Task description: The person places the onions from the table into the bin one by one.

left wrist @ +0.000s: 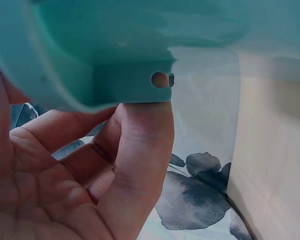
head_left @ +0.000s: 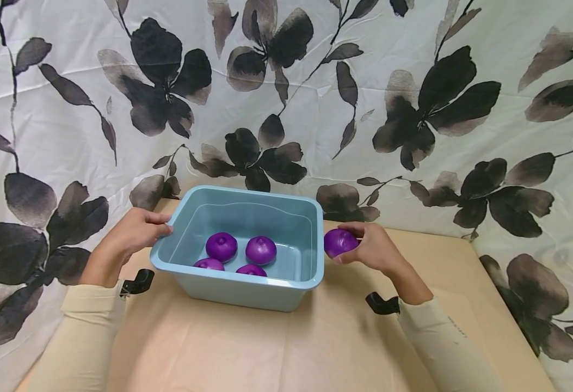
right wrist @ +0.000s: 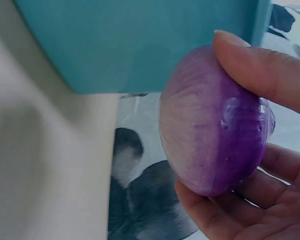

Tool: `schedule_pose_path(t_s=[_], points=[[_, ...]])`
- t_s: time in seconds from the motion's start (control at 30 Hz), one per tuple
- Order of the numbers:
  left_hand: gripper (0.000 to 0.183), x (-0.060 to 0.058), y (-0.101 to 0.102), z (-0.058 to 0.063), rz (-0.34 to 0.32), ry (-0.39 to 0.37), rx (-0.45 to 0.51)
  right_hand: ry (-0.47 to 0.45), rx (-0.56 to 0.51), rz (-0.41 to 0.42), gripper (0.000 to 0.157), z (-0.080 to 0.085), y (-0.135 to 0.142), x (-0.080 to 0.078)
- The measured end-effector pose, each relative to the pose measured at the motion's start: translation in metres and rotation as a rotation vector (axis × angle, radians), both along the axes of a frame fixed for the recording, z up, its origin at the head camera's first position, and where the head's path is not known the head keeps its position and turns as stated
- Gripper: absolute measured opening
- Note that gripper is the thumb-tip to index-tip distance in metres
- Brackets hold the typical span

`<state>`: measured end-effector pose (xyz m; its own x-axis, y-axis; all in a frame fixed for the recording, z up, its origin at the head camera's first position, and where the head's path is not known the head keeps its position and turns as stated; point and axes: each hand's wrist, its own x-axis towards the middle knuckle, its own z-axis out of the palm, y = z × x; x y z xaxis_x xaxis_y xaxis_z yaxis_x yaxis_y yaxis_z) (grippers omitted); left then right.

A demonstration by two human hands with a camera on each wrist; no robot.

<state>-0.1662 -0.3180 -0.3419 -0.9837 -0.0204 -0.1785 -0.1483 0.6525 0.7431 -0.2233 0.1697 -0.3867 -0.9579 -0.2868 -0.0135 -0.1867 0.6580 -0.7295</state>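
My left hand (head_left: 131, 237) grips the left rim of a light blue plastic tub (head_left: 247, 296), its thumb over the edge. In the left wrist view, a finger (left wrist: 142, 145) presses up against the underside of the tub's lip (left wrist: 122, 85), beside a small round hole. Just outside the tub's right wall, my right hand (head_left: 376, 247) holds a shiny purple onion (head_left: 339, 243) between thumb and fingers. The right wrist view shows this onion (right wrist: 215, 125) with a paler side. Several more purple onions (head_left: 260, 250) lie inside the tub, the nearer ones partly hidden by its front rim.
The tub stands on a tan-covered table (head_left: 247, 348). Behind it hangs a white cloth (head_left: 335, 109) with dark flowers, which also runs along both sides. A black wrist mount (head_left: 383, 304) sticks out from the right sleeve, another black mount (head_left: 138, 282) from the left.
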Motion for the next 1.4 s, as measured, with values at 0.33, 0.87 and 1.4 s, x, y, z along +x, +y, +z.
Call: schedule_pose_path(t_s=[0.33,0.87,1.4], points=[[0.05,0.0,0.0,0.0,0.001,-0.003,0.003,0.005,-0.011,0.025,0.078,0.03,0.0,0.011],[0.049,0.0,-0.001,-0.001,0.005,0.01,0.003,0.011,-0.016,0.08,0.081,0.064,-0.016,0.023],[0.051,0.0,-0.002,0.0,0.001,0.004,0.017,0.061,0.014,0.186,0.078,0.077,-0.045,0.021]])
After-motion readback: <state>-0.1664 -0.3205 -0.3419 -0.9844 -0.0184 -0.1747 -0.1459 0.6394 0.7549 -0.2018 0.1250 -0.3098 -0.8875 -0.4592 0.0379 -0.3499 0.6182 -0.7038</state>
